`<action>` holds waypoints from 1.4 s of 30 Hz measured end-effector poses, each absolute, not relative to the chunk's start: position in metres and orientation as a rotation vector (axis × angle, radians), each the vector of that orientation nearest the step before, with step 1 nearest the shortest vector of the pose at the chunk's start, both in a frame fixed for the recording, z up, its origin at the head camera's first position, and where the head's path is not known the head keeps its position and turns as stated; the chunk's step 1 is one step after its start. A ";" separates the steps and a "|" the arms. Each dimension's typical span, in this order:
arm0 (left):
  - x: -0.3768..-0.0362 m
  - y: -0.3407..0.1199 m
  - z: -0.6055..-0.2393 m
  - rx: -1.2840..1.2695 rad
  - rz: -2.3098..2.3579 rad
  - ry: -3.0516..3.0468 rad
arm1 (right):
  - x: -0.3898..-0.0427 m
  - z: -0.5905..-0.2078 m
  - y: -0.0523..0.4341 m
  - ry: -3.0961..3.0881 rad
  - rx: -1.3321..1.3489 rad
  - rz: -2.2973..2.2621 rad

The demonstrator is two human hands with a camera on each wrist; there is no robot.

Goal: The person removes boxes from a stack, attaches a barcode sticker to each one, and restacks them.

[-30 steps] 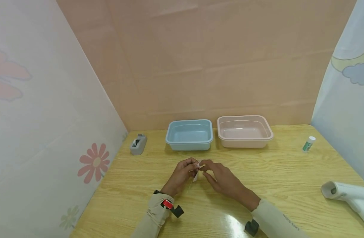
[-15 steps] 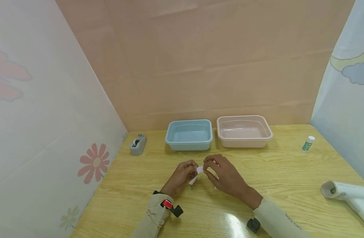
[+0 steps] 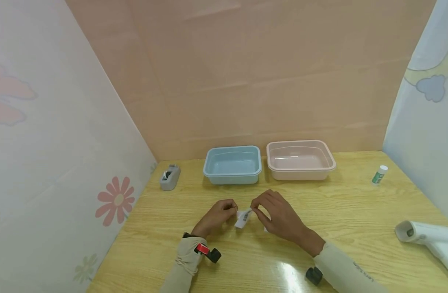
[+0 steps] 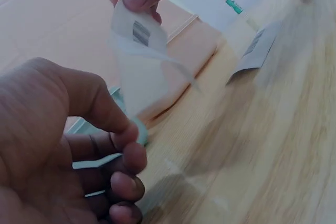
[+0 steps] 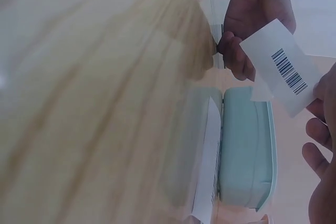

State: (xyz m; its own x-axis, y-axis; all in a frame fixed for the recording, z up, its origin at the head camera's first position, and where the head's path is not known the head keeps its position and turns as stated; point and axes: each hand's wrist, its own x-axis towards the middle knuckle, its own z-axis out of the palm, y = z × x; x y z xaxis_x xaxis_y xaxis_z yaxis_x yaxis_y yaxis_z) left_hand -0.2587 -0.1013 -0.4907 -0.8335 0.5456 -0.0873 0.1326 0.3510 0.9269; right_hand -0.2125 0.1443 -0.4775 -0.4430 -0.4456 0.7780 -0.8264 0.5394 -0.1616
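Observation:
A white barcode label [image 3: 243,218] is stretched between the two hands, above the table. My right hand [image 3: 278,213] pinches one end of it between thumb and forefinger. At the opposite end, thumb and forefinger of my left hand [image 3: 217,215] meet at the sheet's lower corner and seem to pinch it. In the left wrist view the barcode sheet [image 4: 142,59] looks folded, with a thin flap curling away. Its printed bars face the camera in the right wrist view. Another barcode label [image 4: 257,51] lies on the table, mostly hidden by the right hand in the head view.
Behind the hands stand a blue basin [image 3: 232,179] and a pink basin [image 3: 300,176]. A grey tape dispenser [image 3: 170,178] is at the back left. At the right are a glue stick [image 3: 379,175] and white rolls [image 3: 429,235] on the wooden table [image 3: 154,252].
The hands were close together and have drawn apart, the left one moving left. More of the label now shows between them, its barcode visible. The right hand has closed its fingertips on the label.

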 end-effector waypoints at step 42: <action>-0.254 -0.136 -0.456 0.826 0.619 2.620 | -0.230 -0.461 0.132 -1.842 0.944 0.953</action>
